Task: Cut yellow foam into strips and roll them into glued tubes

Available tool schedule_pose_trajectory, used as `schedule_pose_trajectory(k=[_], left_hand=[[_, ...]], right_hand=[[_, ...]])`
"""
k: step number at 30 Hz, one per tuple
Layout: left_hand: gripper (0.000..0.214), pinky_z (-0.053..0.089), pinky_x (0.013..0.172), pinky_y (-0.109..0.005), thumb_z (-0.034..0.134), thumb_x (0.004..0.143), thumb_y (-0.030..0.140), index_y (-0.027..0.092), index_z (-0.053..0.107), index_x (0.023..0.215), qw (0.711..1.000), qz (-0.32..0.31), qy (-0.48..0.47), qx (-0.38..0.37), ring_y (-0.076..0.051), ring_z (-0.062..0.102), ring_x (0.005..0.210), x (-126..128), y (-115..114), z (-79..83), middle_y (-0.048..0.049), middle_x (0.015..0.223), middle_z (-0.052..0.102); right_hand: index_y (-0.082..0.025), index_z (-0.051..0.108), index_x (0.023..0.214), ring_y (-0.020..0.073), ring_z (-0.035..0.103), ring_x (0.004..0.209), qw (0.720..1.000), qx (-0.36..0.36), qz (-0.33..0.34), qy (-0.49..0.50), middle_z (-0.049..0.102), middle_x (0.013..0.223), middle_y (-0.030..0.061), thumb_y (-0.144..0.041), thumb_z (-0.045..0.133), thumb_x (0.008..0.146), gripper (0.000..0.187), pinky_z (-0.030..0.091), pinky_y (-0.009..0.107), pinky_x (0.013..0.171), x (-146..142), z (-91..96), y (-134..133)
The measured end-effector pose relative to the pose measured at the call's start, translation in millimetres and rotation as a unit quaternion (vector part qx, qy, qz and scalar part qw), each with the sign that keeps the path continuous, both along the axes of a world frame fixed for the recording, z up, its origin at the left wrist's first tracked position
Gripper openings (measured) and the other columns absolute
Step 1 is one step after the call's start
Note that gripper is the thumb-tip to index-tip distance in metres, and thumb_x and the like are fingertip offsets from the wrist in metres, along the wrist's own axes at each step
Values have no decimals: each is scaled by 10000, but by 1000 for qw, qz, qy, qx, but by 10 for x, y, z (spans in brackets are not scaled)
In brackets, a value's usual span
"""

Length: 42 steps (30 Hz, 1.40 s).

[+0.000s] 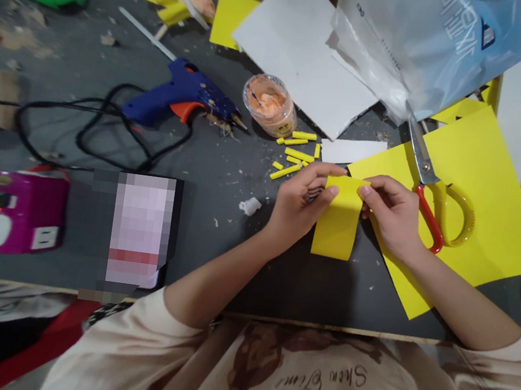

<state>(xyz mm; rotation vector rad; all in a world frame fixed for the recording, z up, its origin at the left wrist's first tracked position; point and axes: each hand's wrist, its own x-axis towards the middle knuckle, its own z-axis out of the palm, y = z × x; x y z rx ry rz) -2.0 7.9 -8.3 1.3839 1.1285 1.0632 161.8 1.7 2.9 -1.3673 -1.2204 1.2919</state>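
A strip of yellow paper (337, 227) hangs between my two hands, its lower end reaching toward me above the dark table. My left hand (300, 203) pinches its upper left corner, thumb on top. At the upper right corner, my right hand (395, 213) grips it between thumb and fingers. Just beyond my left hand lie several small rolled yellow paper tubes (300, 155). To the right is a large yellow sheet (487, 186), with red-and-yellow-handled scissors (429, 172) resting on it.
An open jar of orange paste (270, 103) stands beyond the tubes. A blue glue gun (182, 92) with a looped black cord lies left. Nearer are a purple power block (18, 211) and a blurred-out phone (140, 230). White board (303, 47) and a plastic bag (434, 45) lie at the back.
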Motion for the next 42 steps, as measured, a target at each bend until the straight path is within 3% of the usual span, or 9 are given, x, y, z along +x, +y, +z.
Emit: schedule_pose_trajectory(k=[3,7,12,19,22,35,42], left_hand=[[274,368,544,-242,604,853,408,199,599,1030,1000,2,-8,-19,-105,504,550,1,-7,1,11,693,576],[377,378,544,-234,624,840,420,204,560,1142,999,13,-15,-32,-96,495,533,-1,-8,-4,20,690,563],[254,380,528,-236,607,855,396,196,626,1010,1000,1,-2,-6,-87,472,510,-2,3,7,15,683,566],[217,488,698,-252,586,854,309,181,659,1013,1000,2,1,2,-142,636,783,4,-3,7,-56,1015,689],[208,507,773,-277,579,855,304,181,669,996,1000,-3,5,4,-165,650,863,6,-4,5,-59,1026,696],[146,502,734,-252,578,844,229,184,675,943,1000,9,-2,7,-142,641,798,10,-7,26,-42,970,703],[172,481,665,-233,575,860,258,175,664,981,998,49,11,38,-113,613,715,-11,-4,21,-43,982,702]], right_hand=[[-207,620,764,83,492,493,1000,-6,1,-4,540,593,-46,-462,672,783,261,432,232,483,3,-4,-6],[-209,616,762,87,487,498,1000,-7,0,-8,533,595,-42,-488,674,774,284,435,237,484,5,-12,-2],[-210,622,777,86,497,508,1000,2,4,-1,542,614,-41,-441,671,794,237,436,230,481,10,-25,0],[-206,616,768,88,494,503,1000,-7,13,3,536,590,-45,-481,675,781,282,428,235,484,13,-5,5],[-209,602,746,88,493,498,1000,-5,14,5,527,574,-50,-485,673,781,288,426,237,486,12,-2,7],[-208,605,722,83,479,483,1000,4,14,6,522,564,-53,-461,673,788,270,411,236,485,2,2,1],[-197,581,740,78,428,522,999,7,31,-23,502,606,-48,-465,692,759,290,361,233,503,-8,14,10]])
